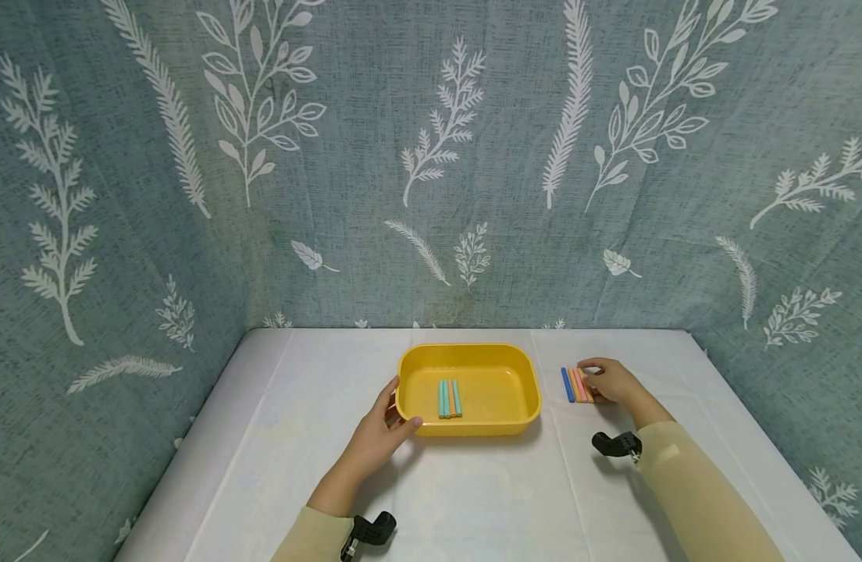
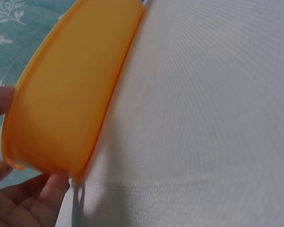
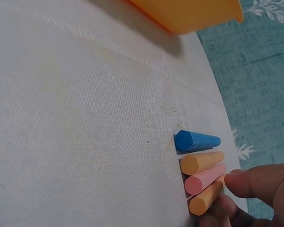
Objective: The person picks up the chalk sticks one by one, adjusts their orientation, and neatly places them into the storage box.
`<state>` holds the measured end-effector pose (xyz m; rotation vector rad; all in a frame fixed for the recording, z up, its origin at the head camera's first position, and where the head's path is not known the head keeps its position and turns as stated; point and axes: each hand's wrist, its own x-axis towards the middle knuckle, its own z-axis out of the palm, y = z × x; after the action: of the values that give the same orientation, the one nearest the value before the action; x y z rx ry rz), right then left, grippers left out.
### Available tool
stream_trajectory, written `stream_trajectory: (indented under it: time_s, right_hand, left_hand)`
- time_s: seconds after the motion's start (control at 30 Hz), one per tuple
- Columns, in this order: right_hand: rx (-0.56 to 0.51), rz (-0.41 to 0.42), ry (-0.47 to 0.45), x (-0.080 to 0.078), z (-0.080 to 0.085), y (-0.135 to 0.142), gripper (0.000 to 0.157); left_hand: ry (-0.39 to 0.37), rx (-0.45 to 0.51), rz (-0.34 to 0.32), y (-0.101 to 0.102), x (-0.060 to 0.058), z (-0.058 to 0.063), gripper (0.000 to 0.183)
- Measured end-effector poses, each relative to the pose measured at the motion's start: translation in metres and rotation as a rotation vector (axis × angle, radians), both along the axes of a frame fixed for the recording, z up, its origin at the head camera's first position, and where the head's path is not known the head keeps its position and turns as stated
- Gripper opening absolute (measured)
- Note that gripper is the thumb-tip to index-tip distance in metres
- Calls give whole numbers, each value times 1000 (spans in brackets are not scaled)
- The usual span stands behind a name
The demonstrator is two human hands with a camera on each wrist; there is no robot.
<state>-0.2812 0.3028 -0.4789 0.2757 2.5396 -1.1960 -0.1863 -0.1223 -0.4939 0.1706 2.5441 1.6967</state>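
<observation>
White-clothed table [image 1: 480, 499], teal leaf-print fabric [image 1: 361, 117] behind and beside

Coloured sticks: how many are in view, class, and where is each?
8. In the yellow tray, left to right: teal, teal, orange, teal. On the white table by the right hand: blue, orange, pink, orange. That hand may hide more.

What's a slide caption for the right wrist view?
Right hand at a row of four coloured sticks, yellow tray partly visible above.
</observation>
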Motion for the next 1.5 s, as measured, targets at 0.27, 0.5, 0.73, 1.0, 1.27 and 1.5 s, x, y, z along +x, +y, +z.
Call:
stream_trajectory:
  time_s: [0.27,0.5,0.73,1.0,1.27,1.5]
  right_hand:
    - [41,18,-16,-4,-1,0,42]
    - [57,79,0,0,3,1,55]
    - [121,73,0,-1,2,3,53]
    - [-40,3,27,6,5,7,56]
    - [-258,-54,9,11,9,15,58]
    - [-328,-20,14,20,18,12,59]
  left_hand:
    - [2,5,-1,-1,0,0,85]
    - [17,2,-16,-1,1,0,85]
    - [22,-1,-12,-1,1,-2,85]
    - [22,0,-6,0,0,-2,85]
    - [17,1,0,-1,-1,-2,85]
    - [17,1,-4,-1,-2,-4,85]
